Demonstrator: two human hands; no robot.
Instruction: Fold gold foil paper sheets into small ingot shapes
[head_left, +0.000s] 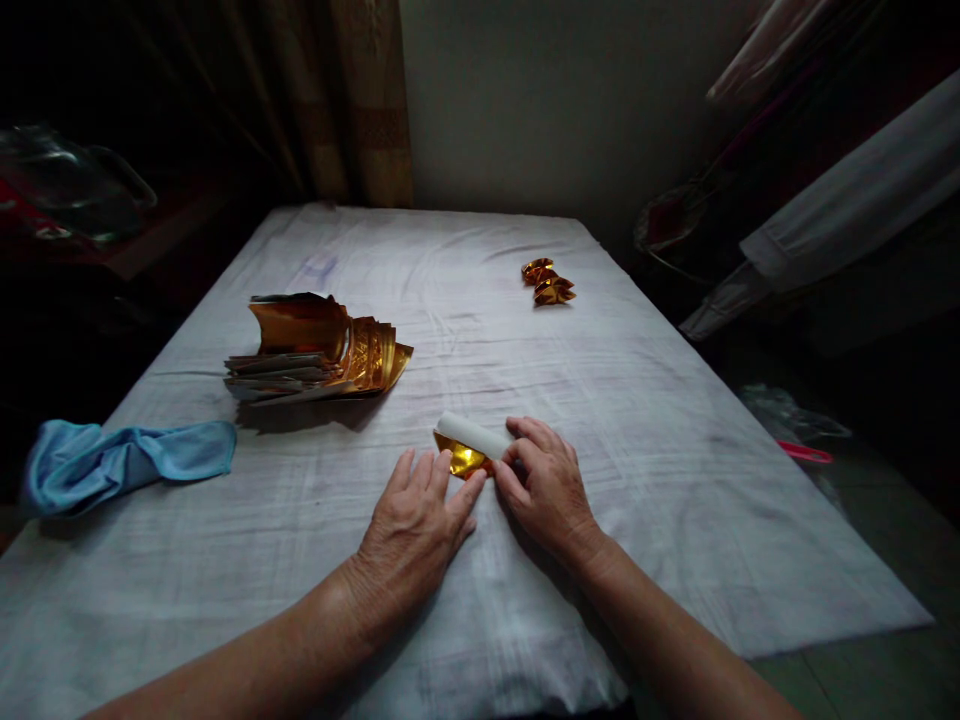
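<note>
A sheet of gold foil paper (466, 447), white on its back and partly rolled, lies on the white cloth near the front middle. My left hand (411, 525) lies flat with its fingers stretched out, the fingertips pressing the sheet's near edge. My right hand (545, 482) has its fingers curled and pinches the right end of the rolled sheet. A stack of gold foil sheets (319, 350) sits to the left, its top sheets curling up. Two folded gold paper pieces (547, 282) lie farther back on the right.
A white cloth covers the table (637, 440). A crumpled blue cloth (124, 460) lies at the left edge. A curtain (352, 100) hangs behind; pale fabric (840, 220) leans at the right. A clear jug (75, 185) stands in the dark at left.
</note>
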